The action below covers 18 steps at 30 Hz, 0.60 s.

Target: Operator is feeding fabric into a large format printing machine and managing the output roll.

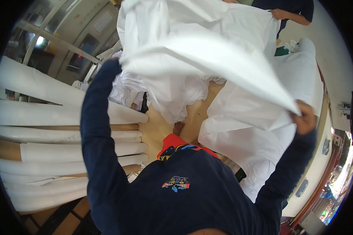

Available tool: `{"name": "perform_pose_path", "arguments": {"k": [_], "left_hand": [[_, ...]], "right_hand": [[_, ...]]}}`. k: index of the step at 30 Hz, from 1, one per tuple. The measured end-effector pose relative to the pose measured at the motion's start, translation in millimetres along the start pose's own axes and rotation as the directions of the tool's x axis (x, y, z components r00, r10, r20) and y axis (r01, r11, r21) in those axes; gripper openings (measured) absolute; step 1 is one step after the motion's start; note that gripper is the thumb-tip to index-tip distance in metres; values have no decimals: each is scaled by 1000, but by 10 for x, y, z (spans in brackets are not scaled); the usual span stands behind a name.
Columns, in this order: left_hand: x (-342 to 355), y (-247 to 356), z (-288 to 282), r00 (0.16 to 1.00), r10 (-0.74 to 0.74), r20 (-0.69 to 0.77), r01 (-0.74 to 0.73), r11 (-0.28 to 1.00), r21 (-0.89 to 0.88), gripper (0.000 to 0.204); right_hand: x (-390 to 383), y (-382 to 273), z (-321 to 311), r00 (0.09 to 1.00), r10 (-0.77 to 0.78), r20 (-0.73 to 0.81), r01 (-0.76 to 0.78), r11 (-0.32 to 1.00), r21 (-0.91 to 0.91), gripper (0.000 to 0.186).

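A large white cloth sheet (pixel 208 58) billows in front of me, its near edge blurred by motion. My right hand (pixel 305 117), closed, grips that edge at the right. At the far left my left hand (pixel 117 60) is raised where the edge ends; it is mostly hidden behind the sleeve and cloth, and it appears closed on the sheet. The cloth hangs down in folds between my arms and toward the floor on the right. Across from me, another person's hand (pixel 278 14) holds the far right part of the sheet.
Several long white rolls (pixel 39 113) lie stacked to my left. A heap of crumpled white fabric (pixel 129 86) lies beyond them. Another white roll (pixel 308 66) stretches along the right, beside a pale tabletop (pixel 302 188). Tan floor (pixel 155 129) shows below the cloth.
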<state>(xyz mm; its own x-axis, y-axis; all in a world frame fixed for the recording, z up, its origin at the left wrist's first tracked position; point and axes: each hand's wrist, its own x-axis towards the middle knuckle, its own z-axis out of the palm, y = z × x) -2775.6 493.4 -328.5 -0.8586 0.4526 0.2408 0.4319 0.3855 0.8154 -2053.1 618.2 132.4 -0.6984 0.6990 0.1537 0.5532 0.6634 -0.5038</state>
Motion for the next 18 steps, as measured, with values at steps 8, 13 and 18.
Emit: {"name": "perform_pose_path", "arguments": {"k": [8,13,18], "left_hand": [[371,121,-2417,979,-55,-195,39,995,-87,20],[-450,207,-1998,948,-47,315,-259,461,848,21],[-1074,426,-1288,665,-121,737,-615,471,632,27]], "right_hand": [[428,350,2400,985,148,88,-152,988,42,27],[273,527,3037,945,316,85,-302,941,-151,35],[104,832,3108,680,708,191,-561,670,-485,42]]}}
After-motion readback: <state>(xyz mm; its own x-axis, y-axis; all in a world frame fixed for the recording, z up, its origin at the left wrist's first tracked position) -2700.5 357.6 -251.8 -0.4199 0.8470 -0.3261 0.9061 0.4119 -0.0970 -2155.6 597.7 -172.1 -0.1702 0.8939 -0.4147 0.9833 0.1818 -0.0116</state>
